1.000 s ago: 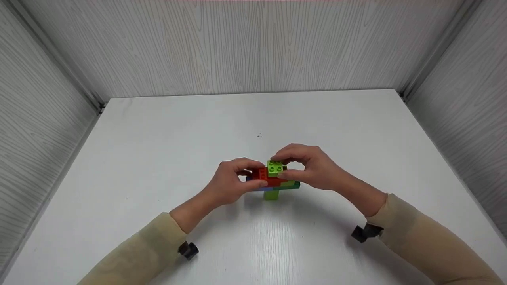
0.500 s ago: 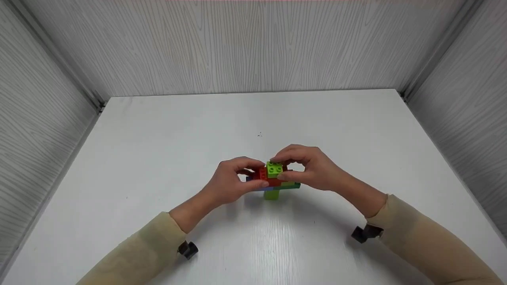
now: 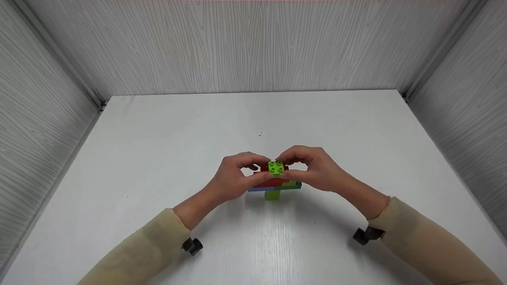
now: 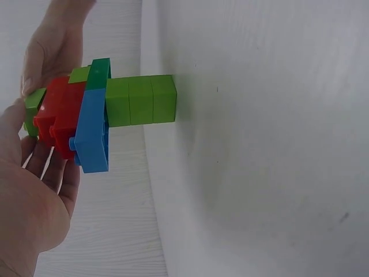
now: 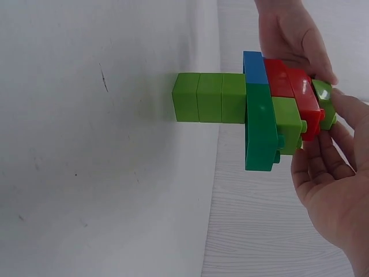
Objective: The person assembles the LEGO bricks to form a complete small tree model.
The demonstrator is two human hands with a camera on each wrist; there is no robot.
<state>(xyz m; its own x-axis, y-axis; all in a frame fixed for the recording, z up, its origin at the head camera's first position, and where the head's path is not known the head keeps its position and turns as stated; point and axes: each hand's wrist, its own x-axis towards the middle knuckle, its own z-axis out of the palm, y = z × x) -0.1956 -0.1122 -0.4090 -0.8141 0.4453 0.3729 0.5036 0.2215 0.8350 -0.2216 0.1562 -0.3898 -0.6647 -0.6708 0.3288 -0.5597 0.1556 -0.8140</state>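
A tree-like stack of toy building bricks stands upright on the white table. Its trunk is several lime green bricks. Above lie a blue brick and a dark green brick side by side, then red bricks with a lime brick beside them. At the very top is a small lime green brick, looking slightly tilted in both wrist views. My left hand pinches its left side between thumb and forefinger. My right hand pinches the same brick from the right.
The white table surrounds the stack, with grey wood-grain panels at the back and both sides. Small dark marks lie on the surface behind the stack. Black camera mounts hang under both sleeves.
My left hand has let go of the red brick and moved up and right to the top lime brick. My right hand stays on that brick, which has turned slightly.
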